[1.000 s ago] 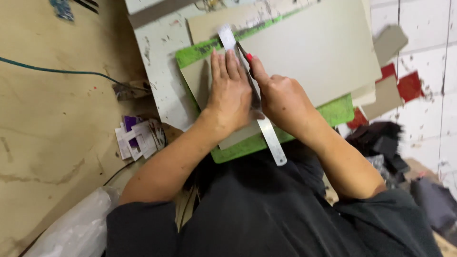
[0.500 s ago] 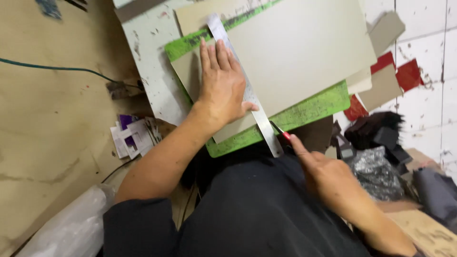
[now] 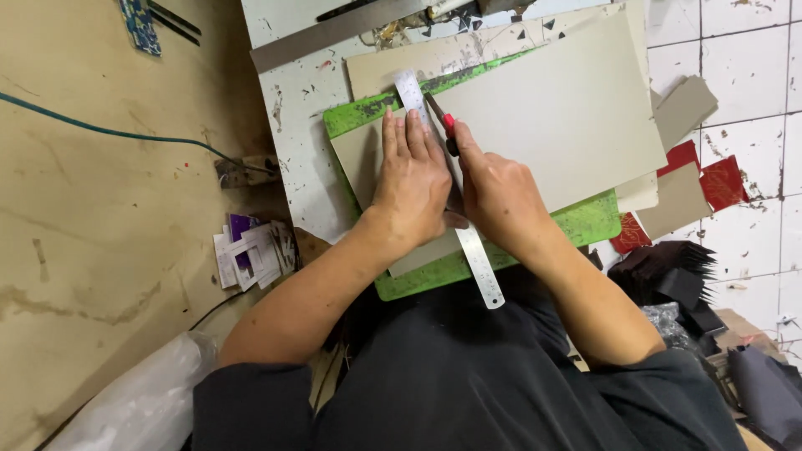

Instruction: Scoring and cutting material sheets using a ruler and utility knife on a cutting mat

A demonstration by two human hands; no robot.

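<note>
Ruler: long steel ruler (image 3: 478, 259) lies across the grey cardboard sheet (image 3: 551, 117) on the green cutting mat (image 3: 585, 221).
Left hand: my left hand (image 3: 411, 179) presses flat on it, fingers spread.
Right hand: back from my lap, my right hand (image 3: 493, 188) grips the red-handled knife (image 3: 443, 124), blade against the ruler's far end.
Containers: none seen.

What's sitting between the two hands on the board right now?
In the head view, the metal ruler runs between the left hand and right hand, lying on the grey cardboard sheet.
</note>
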